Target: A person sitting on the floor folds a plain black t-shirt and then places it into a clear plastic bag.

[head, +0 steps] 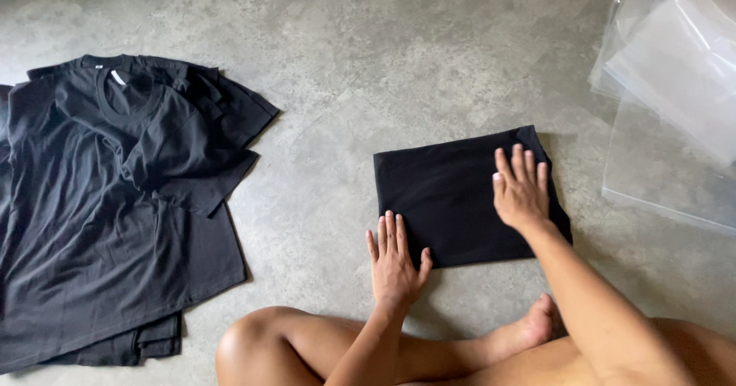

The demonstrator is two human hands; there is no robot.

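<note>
Centre right of the frame: folded black t-shirt, a neat rectangle lying flat on the grey concrete floor, slightly skewed so its right end sits higher in the picture. Both hands rest on it, well apart from each other, palms down, fingers spread and straight, gripping nothing. Left hand lies on the lower left corner, fingertips on the cloth, heel of the palm off the edge on the floor. Right hand lies flat near the right end, wholly on the cloth. Person sits cross-legged at the bottom of the frame, bare knee and foot just below the fold. Left side of the frame: loose pile of black t-shirts, unfolded, neck openings toward the top, well apart from the folded one. Upper right: stack of clear plastic bags, overlapping, near the fold's right end but not touching it as far as can be told. Judgement on the pressing in hand: it goes best with flat palms swept from the middle outward to push air and creases to the edges, one hand pinning a corner so the layers do not slide, and the edges checked for squareness, since the far right corner looks a little rounded.
</note>
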